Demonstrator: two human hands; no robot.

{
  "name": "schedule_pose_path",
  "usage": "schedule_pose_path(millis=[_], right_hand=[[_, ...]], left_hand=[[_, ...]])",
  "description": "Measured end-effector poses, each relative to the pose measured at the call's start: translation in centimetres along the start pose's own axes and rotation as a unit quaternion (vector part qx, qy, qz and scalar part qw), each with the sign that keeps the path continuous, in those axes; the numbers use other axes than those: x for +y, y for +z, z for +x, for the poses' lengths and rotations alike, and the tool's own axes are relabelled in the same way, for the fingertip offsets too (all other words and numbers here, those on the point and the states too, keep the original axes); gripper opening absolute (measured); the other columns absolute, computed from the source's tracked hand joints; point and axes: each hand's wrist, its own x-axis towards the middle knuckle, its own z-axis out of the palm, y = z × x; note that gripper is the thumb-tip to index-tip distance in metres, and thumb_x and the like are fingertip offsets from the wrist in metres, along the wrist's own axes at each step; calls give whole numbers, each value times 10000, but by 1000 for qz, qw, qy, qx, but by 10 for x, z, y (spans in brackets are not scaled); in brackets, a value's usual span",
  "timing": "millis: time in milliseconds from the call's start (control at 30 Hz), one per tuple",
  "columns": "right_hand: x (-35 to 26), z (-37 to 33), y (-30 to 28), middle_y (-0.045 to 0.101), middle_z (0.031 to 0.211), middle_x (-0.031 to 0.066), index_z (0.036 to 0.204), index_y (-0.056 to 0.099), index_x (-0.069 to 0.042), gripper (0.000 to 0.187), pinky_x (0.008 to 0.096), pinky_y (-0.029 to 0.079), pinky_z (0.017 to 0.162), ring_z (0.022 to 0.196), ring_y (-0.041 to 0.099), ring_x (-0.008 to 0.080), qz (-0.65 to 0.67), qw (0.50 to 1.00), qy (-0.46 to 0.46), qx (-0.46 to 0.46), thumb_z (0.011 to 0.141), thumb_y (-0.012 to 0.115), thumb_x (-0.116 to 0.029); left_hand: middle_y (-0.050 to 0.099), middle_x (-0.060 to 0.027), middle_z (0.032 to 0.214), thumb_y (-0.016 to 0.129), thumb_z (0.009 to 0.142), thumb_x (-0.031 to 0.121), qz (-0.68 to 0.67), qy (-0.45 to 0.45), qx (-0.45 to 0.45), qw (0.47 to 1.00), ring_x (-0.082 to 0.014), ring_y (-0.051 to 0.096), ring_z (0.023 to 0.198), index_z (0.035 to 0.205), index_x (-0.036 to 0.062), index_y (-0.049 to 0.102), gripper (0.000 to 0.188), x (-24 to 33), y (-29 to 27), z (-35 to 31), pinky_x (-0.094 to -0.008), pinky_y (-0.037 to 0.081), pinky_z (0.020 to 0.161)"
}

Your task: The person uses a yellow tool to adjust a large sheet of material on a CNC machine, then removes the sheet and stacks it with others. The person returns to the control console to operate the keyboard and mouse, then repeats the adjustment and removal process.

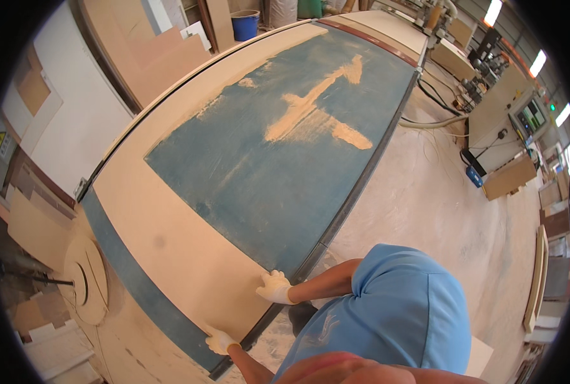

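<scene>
Unequal force from the left hand [220, 342] and right hand [275, 288], whose grasp cannot be determined, may skew the pale board [176, 237] lying across the near end of the blue table [253, 198].

Room between 2 hands [220, 341] [275, 288]; dust [298, 115] beyond.

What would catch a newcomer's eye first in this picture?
First, the large blue-green tabletop across the centre, with a tan, branching patch toward its far end. Next, at lower centre, the white-gloved left hand and right hand at the pale section, beside the blue shirt at lower right.
</scene>
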Motion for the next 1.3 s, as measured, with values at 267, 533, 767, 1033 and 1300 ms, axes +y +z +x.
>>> schedule_pose_path(millis=[267, 533, 767, 1033, 1300], right_hand=[[22, 3, -42, 572, 1337, 257, 1393, 541, -16, 671, 474, 456, 1061, 1283, 524, 428, 48, 998, -33, -26, 888, 604, -452], [114, -3, -89, 649, 1329, 176, 1343, 603, 23, 550, 396, 479, 999, 1219, 618, 269, 348, 899, -12, -266, 946, 629, -357], [242, -72, -150, 696, 1225, 144, 1242, 694, -11, 459, 389, 518, 911, 1074, 665, 263, 327, 898, -20, -294, 943, 647, -356], [390, -157, -243, 739, 1110, 127, 1166, 731, -36, 353, 397, 545, 842, 1009, 696, 239, 375, 830, 87, -404, 932, 634, -281], [564, -230, -325, 740, 1079, 72, 1191, 721, -56, 362, 395, 528, 813, 941, 670, 221, 230, 906, 7, -355, 951, 651, -318]], left_hand=[[655, -176, 1338, 500, 1014, 639, -358, 8, -245, 901, -282, 629, 1145, 1363, -122, 572, 840, -24, -4, 37, -358, 500, 989], [671, -185, 1304, 508, 1007, 651, -251, 41, -131, 958, -283, 657, 1109, 1333, -116, 595, 838, -53, -28, -71, -362, 527, 949], [657, -184, 1346, 524, 993, 658, -217, -20, -82, 973, -301, 657, 1141, 1392, -86, 569, 846, -127, 5, -236, -404, 543, 954], [671, -267, 1301, 501, 991, 661, -143, -56, 6, 988, -394, 670, 1130, 1326, -88, 623, 830, -195, 18, -476, -438, 527, 986], [674, -321, 1247, 465, 966, 710, -114, -51, 44, 991, -443, 644, 1193, 1256, -108, 658, 889, -260, 59, -702, -472, 485, 1027]])
